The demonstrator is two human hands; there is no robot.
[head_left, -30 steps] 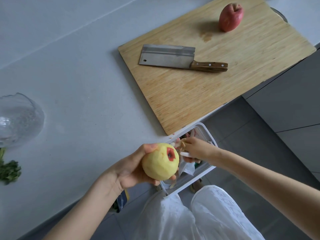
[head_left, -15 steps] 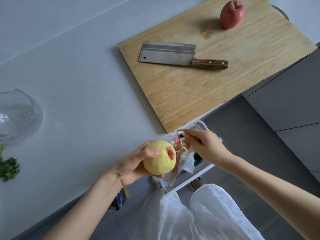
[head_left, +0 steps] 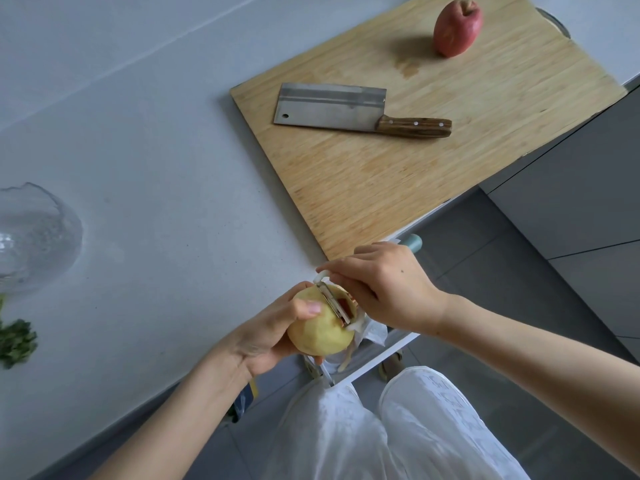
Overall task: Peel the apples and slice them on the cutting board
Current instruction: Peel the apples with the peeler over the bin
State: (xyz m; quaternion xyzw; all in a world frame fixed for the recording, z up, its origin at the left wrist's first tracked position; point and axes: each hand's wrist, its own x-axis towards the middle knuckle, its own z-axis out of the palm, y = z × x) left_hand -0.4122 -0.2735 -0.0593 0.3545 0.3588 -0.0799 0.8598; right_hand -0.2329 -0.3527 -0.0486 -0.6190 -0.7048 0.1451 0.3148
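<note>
My left hand (head_left: 268,332) grips a mostly peeled yellow apple (head_left: 318,332) just off the counter's front edge, thumb on top. A small red patch of skin shows under the blade of the peeler (head_left: 337,301), which my right hand (head_left: 384,289) holds against the apple's top. The peeler's pale blue handle end sticks out behind that hand. An unpeeled red apple (head_left: 457,27) stands at the far end of the wooden cutting board (head_left: 398,174). A cleaver (head_left: 349,109) with a wooden handle lies flat on the board.
A white bin (head_left: 384,358) with a liner and peel strips stands below the hands, beside the counter. A glass bowl (head_left: 34,244) sits at the left edge of the grey counter (head_left: 156,174), with green herbs (head_left: 15,341) below it. Grey cabinets run along the right.
My right hand rose from over the bin and set the peeler's blade on the apple's red patch. My left hand turned the apple slightly.
</note>
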